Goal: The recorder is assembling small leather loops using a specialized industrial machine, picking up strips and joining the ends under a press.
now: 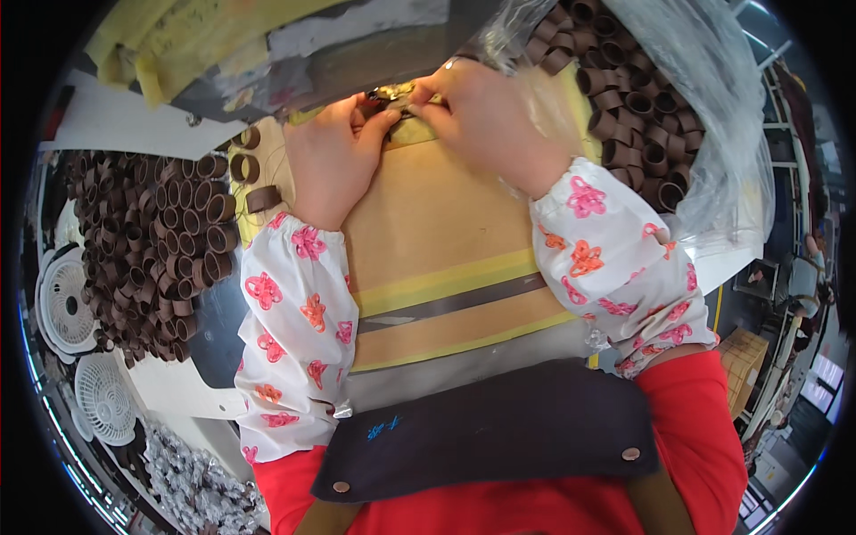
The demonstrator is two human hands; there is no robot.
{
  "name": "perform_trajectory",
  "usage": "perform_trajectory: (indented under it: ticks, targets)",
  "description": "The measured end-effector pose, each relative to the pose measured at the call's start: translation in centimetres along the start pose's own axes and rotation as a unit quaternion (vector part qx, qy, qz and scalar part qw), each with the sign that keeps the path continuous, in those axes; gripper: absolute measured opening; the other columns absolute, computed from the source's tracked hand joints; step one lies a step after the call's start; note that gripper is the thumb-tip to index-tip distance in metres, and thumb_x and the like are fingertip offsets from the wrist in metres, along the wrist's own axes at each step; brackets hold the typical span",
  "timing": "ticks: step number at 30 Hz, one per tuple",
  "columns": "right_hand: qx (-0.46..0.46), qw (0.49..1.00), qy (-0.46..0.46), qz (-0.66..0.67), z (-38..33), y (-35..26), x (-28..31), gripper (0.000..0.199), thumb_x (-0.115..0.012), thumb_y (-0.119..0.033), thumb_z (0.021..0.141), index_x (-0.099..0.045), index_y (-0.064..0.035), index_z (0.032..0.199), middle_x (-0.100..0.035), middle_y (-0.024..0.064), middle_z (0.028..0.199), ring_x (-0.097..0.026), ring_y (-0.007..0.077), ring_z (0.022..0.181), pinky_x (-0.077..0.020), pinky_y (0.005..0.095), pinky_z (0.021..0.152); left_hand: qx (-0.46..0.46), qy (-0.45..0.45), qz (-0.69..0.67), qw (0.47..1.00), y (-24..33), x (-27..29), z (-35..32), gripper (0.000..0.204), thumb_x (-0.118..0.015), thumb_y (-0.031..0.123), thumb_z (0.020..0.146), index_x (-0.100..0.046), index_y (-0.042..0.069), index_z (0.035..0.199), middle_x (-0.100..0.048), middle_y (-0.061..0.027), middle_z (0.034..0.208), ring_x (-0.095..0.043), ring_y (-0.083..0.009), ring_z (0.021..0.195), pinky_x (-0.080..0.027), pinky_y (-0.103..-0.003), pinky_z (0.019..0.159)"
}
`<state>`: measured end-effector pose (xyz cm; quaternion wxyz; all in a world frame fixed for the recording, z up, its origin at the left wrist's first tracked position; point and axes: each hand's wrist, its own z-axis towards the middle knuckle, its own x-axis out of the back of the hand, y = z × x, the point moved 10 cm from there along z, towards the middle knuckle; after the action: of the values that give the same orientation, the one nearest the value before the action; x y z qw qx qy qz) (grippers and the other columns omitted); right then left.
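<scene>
Under the lit front of a machine head (330, 53), which looks like a sewing machine, my two hands meet at a small working spot. Thumb and fingers of my left hand (332, 156) are closed in a pinch. From the other side my right hand (481, 116) also pinches, its thumb close to the left one. Whatever lies between the fingertips is small and mostly hidden. Below them spreads a tan work surface (437, 209) with yellow tape strips. A few brown loops (262, 198) joined by thread lie beside my left wrist.
A large pile of brown loops (169, 232) covers the left side. More brown loops (637, 116) are heaped at the right, beside a clear plastic bag (731, 134). White round baskets (105, 397) and silvery wrapped pieces (192, 477) sit lower left.
</scene>
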<state>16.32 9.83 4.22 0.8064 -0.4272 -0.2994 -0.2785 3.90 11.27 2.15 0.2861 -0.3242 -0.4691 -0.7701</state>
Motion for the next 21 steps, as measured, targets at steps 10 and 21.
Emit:
perform_trajectory:
  ticks: [10,21]
  targets:
    - [0.039,0.996,-0.081,0.002,-1.6,-2.6,0.9,0.010,-0.060,-0.008,0.072,-0.057,-0.0051,0.081,-0.056,0.0096,0.080,-0.058,0.0293,0.077,-0.0468,0.0384,0.065,-0.120,0.067,0.127,0.982,3.0,4.2,-4.6,0.016,-0.062,0.019,0.080,-0.058,0.007,0.069,-0.054,-0.0061,0.056,-0.053,-0.0251,0.056,-0.033,-0.037,0.084]
    - [0.062,0.914,-0.062,-0.396,-0.3,6.2,7.6,0.017,-0.056,-0.006,0.070,-0.059,-0.0057,0.087,-0.056,0.0107,0.095,-0.058,0.0250,0.086,-0.0502,0.0348,0.069,-0.074,0.073,0.124,0.987,0.5,9.7,-3.7,0.010,-0.061,0.012,0.079,-0.064,0.006,0.087,-0.063,-0.0063,0.083,-0.058,-0.0231,0.080,-0.030,-0.038,0.092]
